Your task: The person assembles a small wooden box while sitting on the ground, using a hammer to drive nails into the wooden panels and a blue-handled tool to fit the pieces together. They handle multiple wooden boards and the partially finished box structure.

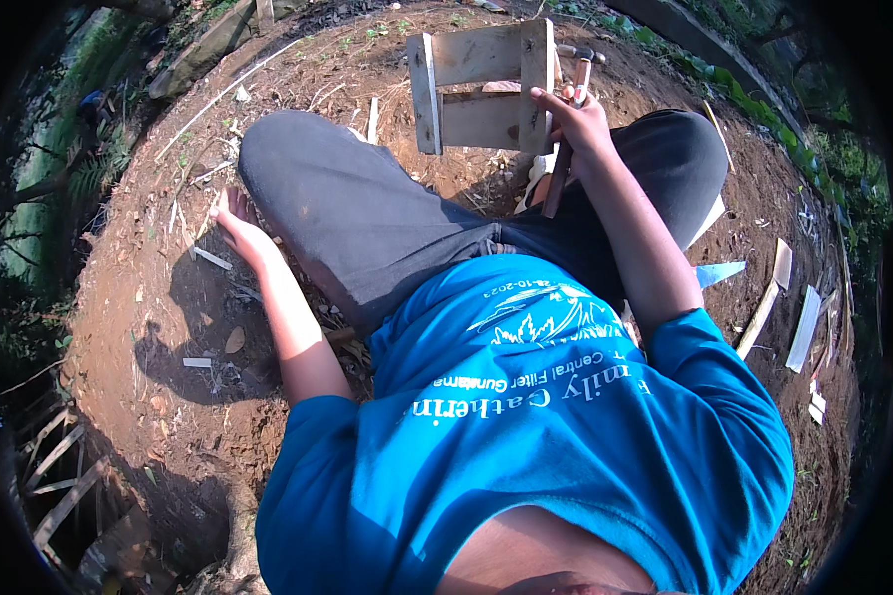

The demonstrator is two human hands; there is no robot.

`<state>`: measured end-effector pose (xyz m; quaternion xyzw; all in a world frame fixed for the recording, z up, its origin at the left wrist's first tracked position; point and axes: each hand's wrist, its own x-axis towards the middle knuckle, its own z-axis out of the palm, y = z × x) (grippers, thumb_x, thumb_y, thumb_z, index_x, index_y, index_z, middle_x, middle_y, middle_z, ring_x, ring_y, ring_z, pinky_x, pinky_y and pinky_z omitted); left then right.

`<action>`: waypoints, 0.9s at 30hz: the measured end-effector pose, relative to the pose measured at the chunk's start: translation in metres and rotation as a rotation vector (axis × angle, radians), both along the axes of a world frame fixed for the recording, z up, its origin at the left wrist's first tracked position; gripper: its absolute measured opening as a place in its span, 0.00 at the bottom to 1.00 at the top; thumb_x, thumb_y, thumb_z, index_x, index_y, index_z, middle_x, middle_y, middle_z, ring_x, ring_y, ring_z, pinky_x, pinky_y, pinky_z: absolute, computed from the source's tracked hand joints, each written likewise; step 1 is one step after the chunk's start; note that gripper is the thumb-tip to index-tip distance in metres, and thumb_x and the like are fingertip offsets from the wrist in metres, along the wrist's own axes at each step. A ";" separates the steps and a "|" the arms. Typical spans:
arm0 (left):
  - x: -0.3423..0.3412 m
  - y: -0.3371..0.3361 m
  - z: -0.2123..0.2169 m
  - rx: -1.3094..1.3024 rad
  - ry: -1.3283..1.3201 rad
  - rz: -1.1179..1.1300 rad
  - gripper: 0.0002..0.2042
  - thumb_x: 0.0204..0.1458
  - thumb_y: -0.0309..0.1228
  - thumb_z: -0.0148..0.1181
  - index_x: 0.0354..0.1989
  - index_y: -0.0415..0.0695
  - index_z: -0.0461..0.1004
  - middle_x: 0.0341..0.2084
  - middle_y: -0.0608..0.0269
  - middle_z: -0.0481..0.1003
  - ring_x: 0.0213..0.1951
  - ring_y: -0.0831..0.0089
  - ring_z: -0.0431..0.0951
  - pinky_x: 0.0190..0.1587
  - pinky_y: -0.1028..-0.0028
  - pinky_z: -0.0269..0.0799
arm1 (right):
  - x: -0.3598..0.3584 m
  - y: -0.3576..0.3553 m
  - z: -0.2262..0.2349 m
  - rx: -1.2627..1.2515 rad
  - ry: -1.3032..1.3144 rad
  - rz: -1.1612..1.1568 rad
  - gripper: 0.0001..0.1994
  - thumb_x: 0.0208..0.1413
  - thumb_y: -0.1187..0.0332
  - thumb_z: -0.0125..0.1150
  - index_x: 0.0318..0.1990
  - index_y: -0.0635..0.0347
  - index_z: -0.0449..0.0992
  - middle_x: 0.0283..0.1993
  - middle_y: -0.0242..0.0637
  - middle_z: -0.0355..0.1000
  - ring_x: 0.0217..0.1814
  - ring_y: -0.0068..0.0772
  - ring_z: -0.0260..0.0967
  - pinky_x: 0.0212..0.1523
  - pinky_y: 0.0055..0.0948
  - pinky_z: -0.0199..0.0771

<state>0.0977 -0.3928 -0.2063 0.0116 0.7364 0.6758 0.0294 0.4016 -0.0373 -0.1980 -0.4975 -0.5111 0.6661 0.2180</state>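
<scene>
A small wooden frame (pixel 481 52) of pale slats stands on the soil beyond my crossed legs, with a gap between its boards. My right hand (pixel 582 127) is closed around the handle of a hammer (pixel 558 183), its head up beside the frame. A finger of that hand reaches to the frame's right-hand board. Out past my left knee, my left hand (pixel 240 230) hangs over the ground with its fingers apart and nothing in it. A thin wood scrap (pixel 212 259) lies close to it.
Wood strips (pixel 804 329) and a blue pointed piece (pixel 718 274) lie to my right. A small offcut (pixel 197 363) is on the soil at left. Slats (pixel 69 486) lean at the lower left. Plants and a long beam (pixel 729 59) border the far right.
</scene>
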 end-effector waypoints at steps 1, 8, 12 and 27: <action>0.001 0.033 0.034 0.025 0.177 -0.136 0.35 0.70 0.56 0.34 0.65 0.33 0.63 0.65 0.41 0.66 0.68 0.55 0.65 0.72 0.55 0.57 | 0.004 0.001 0.007 0.024 -0.002 -0.016 0.20 0.50 0.66 0.77 0.34 0.52 0.63 0.29 0.27 0.67 0.24 0.19 0.68 0.22 0.24 0.74; 0.048 0.184 0.067 -0.039 -0.516 -0.656 0.51 0.58 0.75 0.30 0.78 0.42 0.41 0.75 0.39 0.46 0.75 0.42 0.45 0.71 0.36 0.31 | -0.008 -0.022 0.092 0.271 0.203 0.043 0.22 0.50 0.67 0.78 0.34 0.50 0.62 0.31 0.25 0.68 0.29 0.13 0.68 0.28 0.20 0.72; 0.057 0.219 0.056 0.702 -0.757 -0.834 0.53 0.52 0.80 0.25 0.78 0.52 0.42 0.76 0.50 0.45 0.74 0.44 0.47 0.71 0.41 0.38 | -0.008 -0.018 0.130 0.572 0.386 0.314 0.20 0.52 0.67 0.77 0.38 0.57 0.66 0.34 0.25 0.70 0.36 0.14 0.71 0.35 0.18 0.73; 0.043 0.187 0.011 1.281 -0.887 -1.030 0.35 0.46 0.42 0.58 0.62 0.32 0.65 0.53 0.40 0.74 0.52 0.50 0.78 0.55 0.55 0.77 | 0.017 0.047 0.084 1.167 -0.043 0.274 0.23 0.44 0.77 0.73 0.49 0.57 0.74 0.69 0.38 0.67 0.73 0.48 0.61 0.65 0.39 0.69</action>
